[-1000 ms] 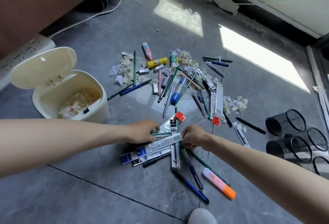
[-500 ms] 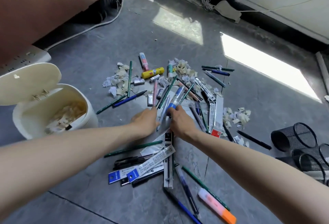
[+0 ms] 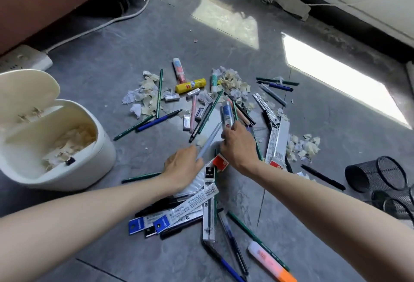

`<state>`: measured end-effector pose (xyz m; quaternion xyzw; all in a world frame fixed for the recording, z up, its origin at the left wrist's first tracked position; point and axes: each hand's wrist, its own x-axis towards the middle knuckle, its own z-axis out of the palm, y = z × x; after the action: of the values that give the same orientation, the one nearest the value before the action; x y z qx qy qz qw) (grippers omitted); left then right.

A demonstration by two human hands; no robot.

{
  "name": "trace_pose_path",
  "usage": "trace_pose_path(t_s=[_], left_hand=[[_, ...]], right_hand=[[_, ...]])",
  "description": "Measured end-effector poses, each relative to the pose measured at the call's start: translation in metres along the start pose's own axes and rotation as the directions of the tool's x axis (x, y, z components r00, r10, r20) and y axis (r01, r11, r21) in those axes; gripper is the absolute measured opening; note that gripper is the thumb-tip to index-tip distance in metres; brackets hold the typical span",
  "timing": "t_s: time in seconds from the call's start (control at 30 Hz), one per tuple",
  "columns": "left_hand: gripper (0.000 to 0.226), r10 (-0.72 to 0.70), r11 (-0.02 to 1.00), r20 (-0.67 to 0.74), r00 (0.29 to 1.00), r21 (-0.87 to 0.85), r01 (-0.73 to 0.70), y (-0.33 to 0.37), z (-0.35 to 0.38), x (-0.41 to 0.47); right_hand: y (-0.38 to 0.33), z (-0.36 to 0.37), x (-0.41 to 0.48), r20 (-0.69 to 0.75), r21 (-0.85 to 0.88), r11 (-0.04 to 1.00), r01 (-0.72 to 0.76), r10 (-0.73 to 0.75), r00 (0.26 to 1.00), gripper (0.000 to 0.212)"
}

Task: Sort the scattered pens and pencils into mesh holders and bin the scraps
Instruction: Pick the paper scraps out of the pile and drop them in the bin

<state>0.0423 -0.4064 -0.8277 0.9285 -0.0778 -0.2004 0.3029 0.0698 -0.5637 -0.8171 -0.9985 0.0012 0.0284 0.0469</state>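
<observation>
Pens, pencils, refill packs and paper scraps lie scattered on the grey floor. My left hand (image 3: 182,167) grips the near end of a translucent pale pen (image 3: 209,140) that slants up to the right. My right hand (image 3: 238,145) pinches a clear tube with a blue label (image 3: 226,113) together with a thin green pencil (image 3: 235,111). Flat refill packs (image 3: 197,209) lie below my hands. A cream bin (image 3: 74,163) with its lid up and scraps inside stands at the left. Black mesh holders (image 3: 376,174) lie on their sides at the right.
A yellow glue stick (image 3: 190,85) and scrap piles (image 3: 145,98) lie beyond the pens. More scraps (image 3: 302,147) sit right of a long silver pack. An orange-and-pink highlighter (image 3: 271,261) lies near the bottom. A white power strip (image 3: 24,60) and cable run along the upper left.
Both hands moved farther up into the pile. My left hand took hold of the pale pen, and my right hand reached the blue-labelled tube and green pencil.
</observation>
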Motion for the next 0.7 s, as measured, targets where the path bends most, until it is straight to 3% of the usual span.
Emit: trace_pose_path(t_s=[0.13, 0.23, 0.4, 0.57, 0.7], left_hand=[[0.018, -0.076, 0.997, -0.129, 0.989, 0.0, 0.077, 0.0, 0.005, -0.002], [0.023, -0.132, 0.989, -0.205, 0.97, 0.038, 0.142, -0.009, 0.002, 0.003], [0.023, -0.156, 0.98, -0.204, 0.966, 0.088, 0.177, -0.032, -0.012, 0.007], [0.015, -0.046, 0.976, -0.215, 0.976, 0.197, 0.089, -0.045, -0.016, -0.004], [0.026, 0.042, 0.979, -0.268, 0.963, 0.204, 0.014, -0.047, -0.014, -0.003]], right_hand=[[-0.014, 0.011, 0.002, 0.113, 0.061, 0.992, 0.115, -0.121, 0.986, 0.025], [-0.034, 0.02, 0.004, 0.161, 0.129, 0.991, -0.027, 0.006, 0.987, 0.042], [-0.043, 0.016, 0.019, 0.323, 0.313, 0.917, -0.249, 0.144, 0.936, 0.019], [-0.035, 0.001, 0.032, 0.021, 0.435, 0.843, -0.315, 0.34, 0.94, 0.012], [-0.043, -0.003, 0.043, -0.031, 0.361, 0.922, -0.143, 0.165, 0.986, 0.014]])
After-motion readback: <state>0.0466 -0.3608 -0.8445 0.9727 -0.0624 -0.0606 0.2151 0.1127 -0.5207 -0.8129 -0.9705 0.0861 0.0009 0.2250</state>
